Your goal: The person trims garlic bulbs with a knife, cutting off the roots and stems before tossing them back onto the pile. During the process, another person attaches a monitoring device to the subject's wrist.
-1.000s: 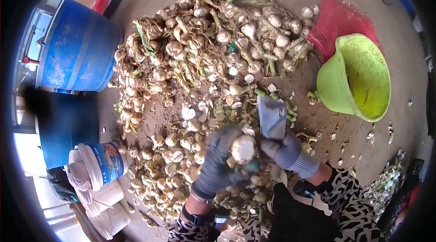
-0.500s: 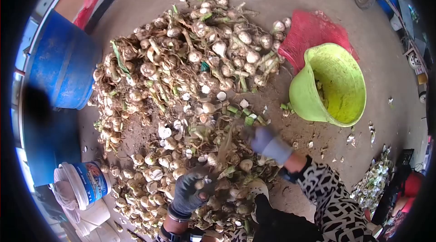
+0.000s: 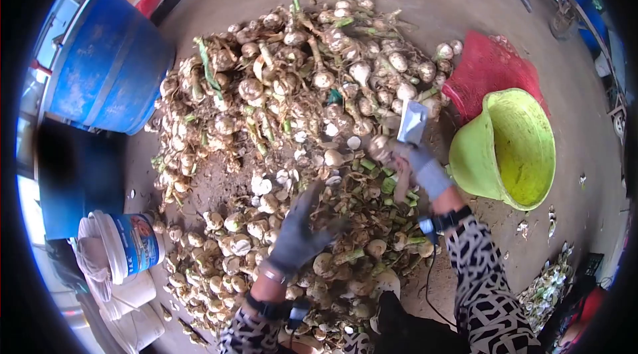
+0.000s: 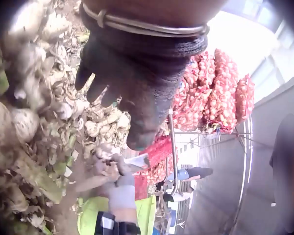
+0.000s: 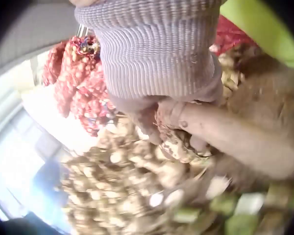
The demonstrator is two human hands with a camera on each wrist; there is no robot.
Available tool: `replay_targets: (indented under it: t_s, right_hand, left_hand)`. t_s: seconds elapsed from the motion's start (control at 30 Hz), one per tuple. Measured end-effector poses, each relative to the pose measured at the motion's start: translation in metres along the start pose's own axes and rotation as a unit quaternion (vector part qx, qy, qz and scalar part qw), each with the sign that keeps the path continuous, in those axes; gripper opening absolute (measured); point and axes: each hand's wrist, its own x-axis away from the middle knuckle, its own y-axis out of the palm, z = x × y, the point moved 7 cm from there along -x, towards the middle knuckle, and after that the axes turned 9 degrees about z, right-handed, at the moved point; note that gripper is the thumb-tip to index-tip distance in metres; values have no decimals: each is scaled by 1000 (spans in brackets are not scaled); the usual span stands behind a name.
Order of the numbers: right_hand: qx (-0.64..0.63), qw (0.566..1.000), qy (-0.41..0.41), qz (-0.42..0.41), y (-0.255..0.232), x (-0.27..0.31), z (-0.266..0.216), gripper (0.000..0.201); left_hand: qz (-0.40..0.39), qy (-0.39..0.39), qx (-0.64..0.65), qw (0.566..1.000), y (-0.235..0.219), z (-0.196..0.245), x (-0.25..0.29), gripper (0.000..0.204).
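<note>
My gloved left hand [image 3: 299, 234], fingers spread and holding nothing, hovers over the trimmed garlic bulbs [image 3: 232, 247]; the left wrist view shows the same glove [image 4: 132, 88] from behind. My gloved right hand [image 3: 422, 164] grips a knife with a broad metal blade [image 3: 413, 122], at the near edge of the untrimmed garlic pile [image 3: 266, 81]. In the right wrist view the knife's wooden handle [image 5: 235, 134] sticks out of the grip, and a dirty garlic bulb [image 5: 176, 148] is at the fingers of that hand.
A green bucket [image 3: 468, 161] stands to the right, by a red mesh bag [image 3: 488, 68]. Blue barrels [image 3: 109, 65] and a white-and-blue pail [image 3: 136, 244] line the left. Cut stems lie between the piles; peelings [image 3: 541, 294] lie at lower right.
The bulb that my left hand held one second ago is gone from it. My right hand has moved forward to the untrimmed pile with the knife, and a bulb is now at its fingers.
</note>
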Motion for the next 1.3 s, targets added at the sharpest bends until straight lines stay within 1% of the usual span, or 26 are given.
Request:
replay_targets:
  t_s: [0.03,0.07,0.1,0.13,0.2,0.23,0.27,0.3,0.33,0.4,0.53,0.57,0.63,0.67,0.73,0.8,0.87,0.93,0.97,1.0,1.07,1.1,1.13,1.17,1.2,1.3]
  right_hand:
    - [-136,976,10,-168,25,14,14,34]
    - [-252,943,26,-217,45,48,14,28]
    - [-343,897,41,-274,63,78,15,25]
    - [-339,892,91,-286,71,100,25,20]
    - [-262,916,95,-289,62,121,24,13]
    - [-260,916,95,-291,59,126,24,13]
    - [-92,951,-176,-237,48,128,-2,13]
    - [-2,928,-307,-212,46,140,-18,13]
    - [82,885,-430,-159,43,154,-33,14]
    - [449,732,-505,-90,52,182,-50,25]
    - [512,681,-519,-72,64,192,-44,31]
    - [513,682,-516,-72,65,193,-43,31]
    - [530,672,-514,-55,64,192,-41,30]
    - [531,673,-511,-55,64,188,-37,30]
    - [502,704,-499,-51,61,175,-29,27]
    - [467,720,-511,-44,60,166,-20,24]
    - [429,737,-522,-36,54,133,-7,22]
    - [635,743,-207,-48,14,57,53,26]
    - [636,740,-211,-57,9,60,56,26]
    - [303,934,-53,-183,11,77,73,22]
    - [21,983,-92,-159,28,143,16,19]
    - [-5,987,-79,-138,34,144,14,22]
    - [-31,991,-60,-118,34,147,18,24]
    - [-32,991,-58,-118,33,150,23,24]
    - [-4,984,-124,-130,35,155,22,22]
    - [60,920,-376,-92,33,180,-17,20]
  left_hand:
    - [7,49,52,997,10,3,-9,86]
    - [11,101,103,989,22,1,-14,92]
    - [-9,10,325,946,37,-6,-13,92]
    - [16,5,265,964,37,-3,-10,86]
    - [43,-112,358,926,35,-3,5,79]
    - [47,-111,358,926,31,-1,10,79]
    - [68,-27,224,972,20,9,12,77]
    - [86,55,83,991,12,20,16,74]
    - [88,55,82,991,8,24,20,74]
    - [74,31,114,990,2,29,26,88]
    - [59,37,34,997,2,29,33,82]
    - [80,32,122,989,3,38,32,73]
    - [76,33,89,993,0,46,31,70]
    - [73,36,55,995,0,47,31,67]
    - [82,-150,265,949,16,15,40,64]
    - [73,-106,80,988,15,20,36,65]
    - [76,-162,173,968,17,34,41,65]
    - [-81,12,24,996,21,101,55,67]
    - [-128,-28,40,991,23,96,58,74]
    - [-116,-38,37,992,23,77,59,74]
    - [-21,196,24,980,13,65,36,84]
    - [12,228,-120,966,14,72,36,91]
    - [-5,133,-184,974,9,68,35,90]
    - [-1,58,12,998,14,62,38,85]
    - [3,-16,205,979,22,54,42,81]
    - [48,-87,353,930,26,39,51,60]
